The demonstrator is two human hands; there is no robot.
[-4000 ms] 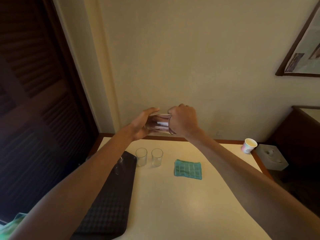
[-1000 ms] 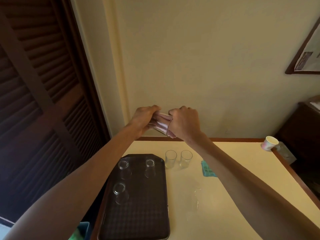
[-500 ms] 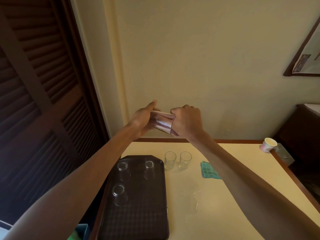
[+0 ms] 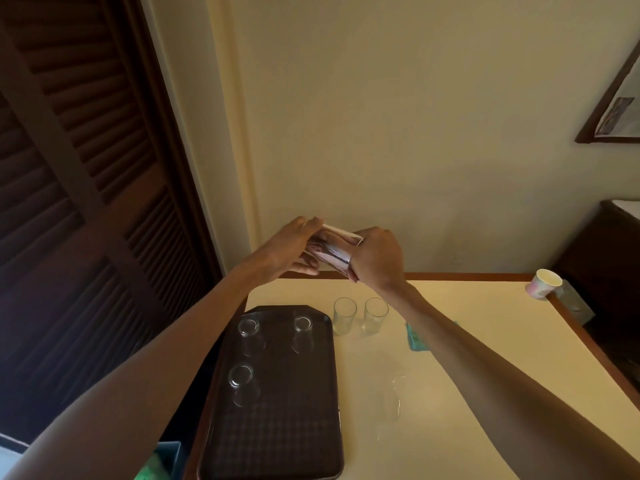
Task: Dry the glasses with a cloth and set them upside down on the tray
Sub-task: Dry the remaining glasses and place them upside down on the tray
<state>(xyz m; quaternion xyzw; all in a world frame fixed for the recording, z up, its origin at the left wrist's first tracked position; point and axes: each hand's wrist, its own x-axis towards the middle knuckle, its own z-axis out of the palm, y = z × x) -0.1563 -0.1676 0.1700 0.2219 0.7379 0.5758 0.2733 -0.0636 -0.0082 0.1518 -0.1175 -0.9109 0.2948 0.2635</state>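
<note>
We look down on a pale cream table with a brown wooden edge [image 4: 485,341] set against the wall, and on its left side lies a dark rectangular tray with a grid-textured surface [image 4: 277,427], its long axis running away from us. Three clear glasses already stand upside down on it: two at the far end [image 4: 248,328] [image 4: 303,325] and one nearer the middle [image 4: 240,375]. Just beside the tray's far right corner two more clear upright tumblers [image 4: 344,315] [image 4: 375,313] wait on the bare table, and a folded teal cloth [image 4: 415,337] shows partly from under our right forearm. Raised above the far table edge, our left hand [image 4: 287,251] and right hand [image 4: 377,259] are together, clamped on one clear glass tumbler [image 4: 332,252] held on its side, long axis running from hand to hand, mouth towards the right. The tray's open near half lies below and to the left, so we judge the left hand the nearer one for setting this glass down inverted.
</note>
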